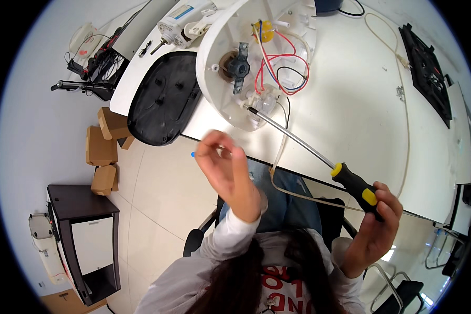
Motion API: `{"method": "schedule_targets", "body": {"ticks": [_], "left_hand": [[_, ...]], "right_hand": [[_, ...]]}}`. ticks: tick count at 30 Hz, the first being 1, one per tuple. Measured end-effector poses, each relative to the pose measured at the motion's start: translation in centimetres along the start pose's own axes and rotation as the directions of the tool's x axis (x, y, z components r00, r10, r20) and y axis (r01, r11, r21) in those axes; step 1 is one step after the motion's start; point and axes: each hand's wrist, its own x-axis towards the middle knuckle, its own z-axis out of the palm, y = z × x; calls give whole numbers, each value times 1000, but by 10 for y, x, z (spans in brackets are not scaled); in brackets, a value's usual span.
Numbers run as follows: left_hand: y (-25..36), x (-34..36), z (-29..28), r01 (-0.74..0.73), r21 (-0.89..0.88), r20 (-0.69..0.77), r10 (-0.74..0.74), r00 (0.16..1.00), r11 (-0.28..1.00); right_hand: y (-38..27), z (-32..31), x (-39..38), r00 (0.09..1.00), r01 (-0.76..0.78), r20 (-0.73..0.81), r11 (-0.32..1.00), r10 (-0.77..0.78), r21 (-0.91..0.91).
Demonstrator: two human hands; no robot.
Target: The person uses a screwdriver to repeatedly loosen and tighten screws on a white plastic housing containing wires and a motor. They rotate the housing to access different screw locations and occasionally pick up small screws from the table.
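My right hand [374,230] grips the black-and-yellow handle of a long screwdriver [303,144]. Its shaft slants up and left into a white plastic housing [211,86], with the tip at a small white fitting beside a clear plastic part [267,99]. Just below the housing, my left hand [227,172] is raised off the table edge, slightly blurred, its fingers loosely curved and nothing visible in them. Inside the housing sit a dark bracket [239,68], a yellow round part [264,31] and loose red, blue, white and black wires [298,65].
Left of the housing, a black plastic cover [162,99] overhangs the table's edge. Behind it lies a white motor-like unit [183,23]. A pale cord [282,146] drops from the housing over the front edge. To the right lies a black tool case [426,73]; cardboard boxes [102,146] stand on the floor.
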Motion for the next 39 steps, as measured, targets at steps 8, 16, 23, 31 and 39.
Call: {"method": "schedule_targets", "body": {"ticks": [8,16,23,31,39], "left_hand": [[47,-39,27,874,-113,767,-518,379,472],[45,-44,51,927,-190,765,-544,346,323],[41,-44,50,940,-159,749,-584,314,303],[30,-43,51,904,-330,777,-465,424,272],[46,-26,55,949,-208,745,-589,311,238]], "right_hand": [[-11,-1,2,999,46,14,997,-47,70],[-5,-18,13,1000,-18,24,996,16,87],[-5,-26,14,932,-344,108,939,345,-29],[-1,-28,17,975,-4,219,993,29,-115],[-14,-23,18,871,-491,27,867,491,79]]}}
